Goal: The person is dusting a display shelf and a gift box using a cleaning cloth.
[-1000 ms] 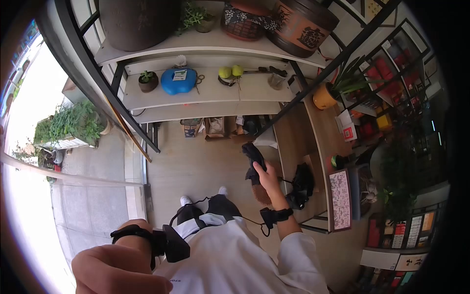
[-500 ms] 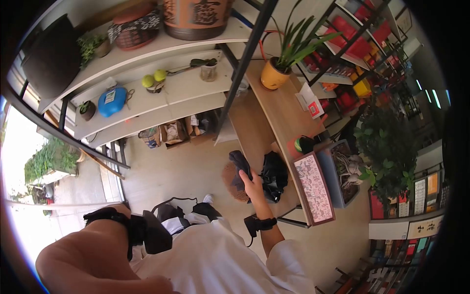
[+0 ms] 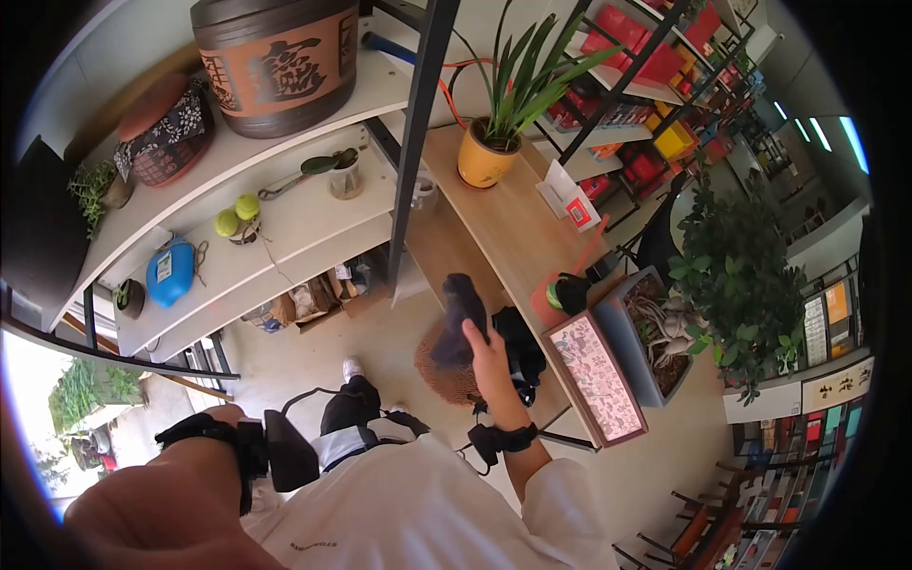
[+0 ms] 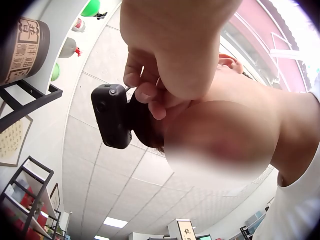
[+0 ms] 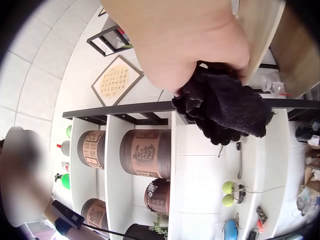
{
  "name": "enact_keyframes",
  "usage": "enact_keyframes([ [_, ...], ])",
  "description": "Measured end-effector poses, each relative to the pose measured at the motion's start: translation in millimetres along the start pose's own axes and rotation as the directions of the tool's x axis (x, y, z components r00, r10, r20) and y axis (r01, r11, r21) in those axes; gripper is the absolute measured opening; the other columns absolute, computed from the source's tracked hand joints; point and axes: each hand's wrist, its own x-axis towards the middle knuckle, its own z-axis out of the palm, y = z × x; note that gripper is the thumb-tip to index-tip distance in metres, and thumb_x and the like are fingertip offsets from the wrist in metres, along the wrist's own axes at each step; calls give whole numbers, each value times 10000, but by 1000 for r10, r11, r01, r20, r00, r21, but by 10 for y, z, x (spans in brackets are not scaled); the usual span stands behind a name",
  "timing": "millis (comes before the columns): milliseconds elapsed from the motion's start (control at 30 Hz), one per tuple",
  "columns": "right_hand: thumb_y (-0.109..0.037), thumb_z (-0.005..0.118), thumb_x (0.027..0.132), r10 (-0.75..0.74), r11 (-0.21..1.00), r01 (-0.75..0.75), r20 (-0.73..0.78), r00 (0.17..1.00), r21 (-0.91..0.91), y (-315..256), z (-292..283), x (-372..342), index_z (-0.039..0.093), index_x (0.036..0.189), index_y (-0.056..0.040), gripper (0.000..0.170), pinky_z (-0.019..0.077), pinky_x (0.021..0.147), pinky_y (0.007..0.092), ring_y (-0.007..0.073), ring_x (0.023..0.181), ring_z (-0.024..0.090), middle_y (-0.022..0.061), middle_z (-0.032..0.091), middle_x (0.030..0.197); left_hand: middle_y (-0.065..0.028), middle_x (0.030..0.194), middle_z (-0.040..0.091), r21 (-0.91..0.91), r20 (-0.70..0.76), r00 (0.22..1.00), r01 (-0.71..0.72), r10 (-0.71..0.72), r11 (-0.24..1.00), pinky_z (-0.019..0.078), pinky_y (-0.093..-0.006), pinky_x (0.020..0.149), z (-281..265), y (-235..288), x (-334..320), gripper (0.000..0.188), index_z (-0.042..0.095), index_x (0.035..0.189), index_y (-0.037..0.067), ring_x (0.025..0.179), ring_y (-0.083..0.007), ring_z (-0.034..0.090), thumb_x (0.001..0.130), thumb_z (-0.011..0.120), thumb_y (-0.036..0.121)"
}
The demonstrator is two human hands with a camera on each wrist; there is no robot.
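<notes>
My right hand (image 3: 489,366) grips a dark, crumpled cloth (image 3: 463,309) in front of the wooden counter. In the right wrist view the cloth (image 5: 225,105) hangs bunched from the fingers, its edge ruffled. My left hand (image 4: 175,55) is raised to the head, its fingers curled beside the black head camera (image 4: 111,116) and its dark band. I cannot tell whether those fingers hold the band. Below the cloth, a brown woven round thing (image 3: 439,370) stands low, with a black bag (image 3: 521,356) beside it.
On the left, a white shelf (image 3: 313,214) bears tennis balls (image 3: 237,217), a blue container (image 3: 171,273) and a glass jar (image 3: 346,179). A yellow-potted plant (image 3: 487,152) stands on the wooden counter (image 3: 508,223). A patterned box (image 3: 597,380) and grey planter (image 3: 641,342) stand at its near end.
The head view has swung right, so the shelf moves left and the counter comes nearer the middle. The right hand keeps the cloth; the left arm stays raised.
</notes>
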Motion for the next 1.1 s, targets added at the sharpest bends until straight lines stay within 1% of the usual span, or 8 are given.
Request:
enact_keyframes([
  [100,-308,638,920,79,991,-70,-71,994,114,-386,199,219,617,1141,-10,371,463,711,219,108,860,607,30,642,984,-82,779,528,21,-12,1000,23,-22,1000,483,-343,583,-196,-267,-11,226,529,947,81,671,-222,504,770,624,183],
  [433,-247,597,949,-131,887,223,-244,961,404,-1206,720,901,563,1209,-12,352,513,856,323,190,1021,624,90,634,1132,-88,802,539,219,-178,974,179,-141,959,494,-344,600,-510,-1199,307,248,538,1013,75,686,-220,517,798,632,158],
  [533,-188,583,950,-224,856,304,-230,947,419,-1415,752,1231,534,1267,-27,358,502,930,338,202,1108,601,73,605,1227,-7,655,573,182,-700,642,-262,312,948,394,-287,457,-122,-2286,-54,44,621,807,103,554,-152,543,777,635,132],
  [633,-208,574,959,-380,839,448,-257,888,308,-1773,793,1665,523,1267,4,377,477,954,341,208,1122,583,89,591,1235,-34,690,560,37,-227,974,-13,21,999,379,-282,441,157,-2790,145,268,669,917,23,492,-184,504,651,686,1],
  [933,-215,582,957,-491,853,467,53,870,231,-2981,932,3541,481,1337,4,449,439,962,309,179,1152,550,97,558,1293,-156,1276,441,-15,-306,845,456,-438,890,504,-294,570,1323,-3773,696,599,361,1332,6,670,-172,588,843,683,129],
  [1000,-183,564,958,-572,800,600,260,778,-34,-3207,1145,3869,512,1282,37,395,426,931,277,144,1071,556,78,601,1193,-160,1272,449,17,-343,819,495,-460,869,508,-309,578,1449,-3916,786,612,339,1348,-8,675,-191,597,859,667,157],
  [1067,-250,601,945,-534,533,716,478,698,-450,-3444,1291,4281,572,1196,45,389,445,835,282,166,976,566,110,611,1097,-166,1257,467,76,-372,802,528,-467,846,516,-335,589,1570,-4035,823,631,318,1364,-22,694,-211,616,873,655,190],
  [1100,-217,612,931,-720,153,929,606,338,-336,-3535,1502,4406,563,1213,42,387,447,835,299,180,994,563,136,599,1086,-177,1238,487,75,-369,786,557,-496,827,520,-354,597,1597,-4061,847,644,312,1370,-21,706,-231,627,873,656,200],
])
